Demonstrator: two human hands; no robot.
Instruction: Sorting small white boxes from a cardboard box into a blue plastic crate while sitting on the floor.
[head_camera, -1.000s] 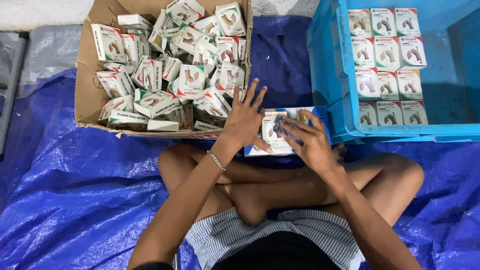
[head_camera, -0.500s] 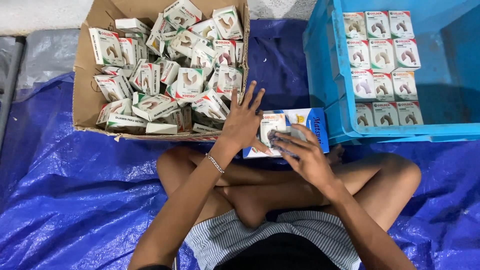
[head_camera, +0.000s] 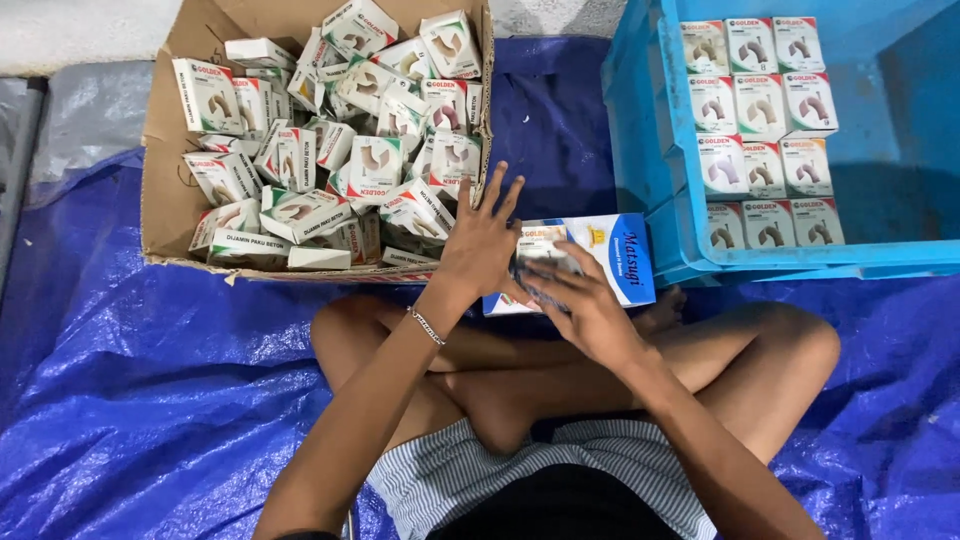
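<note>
The left hand (head_camera: 482, 245) lies fingers spread on a blue-and-white carton (head_camera: 610, 262); the right hand (head_camera: 585, 305) curls around small boxes inside. Cardboard box (head_camera: 165, 150) of white-green packets at ten o'clock, blue crate (head_camera: 640, 130) at two.

even, fairly bright light is falling from above; the blue tarp (head_camera: 150, 400) is throwing soft sheen off its creases, the blue crate (head_camera: 900, 150) is shading its right inner side, and the view is staying sharp throughout

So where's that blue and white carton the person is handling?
In the head view it sits centre frame, the blue and white carton on the tarp under both hands, between the cardboard box and the blue crate.
</note>
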